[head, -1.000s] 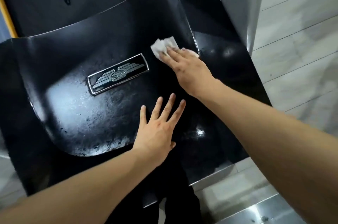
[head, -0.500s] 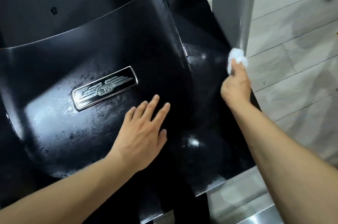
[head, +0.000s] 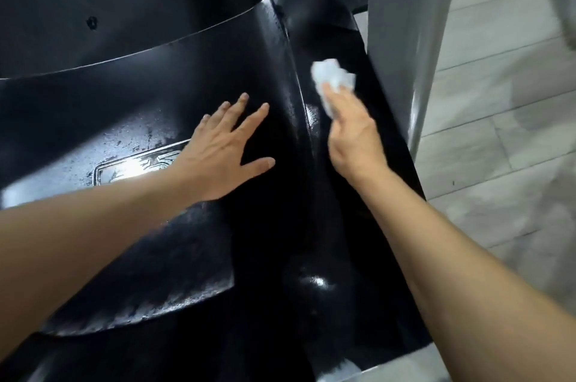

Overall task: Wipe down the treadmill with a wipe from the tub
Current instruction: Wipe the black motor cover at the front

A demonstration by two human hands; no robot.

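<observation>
Right hand (head: 355, 138) back inward, wipe (head: 332, 76) on cover (head: 218, 70)

The glossy black treadmill motor cover (head: 162, 92) is carrying a crumpled white wipe (head: 332, 76) near its right edge, a left hand (head: 218, 154) lying flat at its middle, beside a metal badge (head: 134, 168).

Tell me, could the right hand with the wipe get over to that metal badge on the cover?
Probably not directly: the left hand lies flat across the badge, between it and the right hand with the wipe.
</observation>
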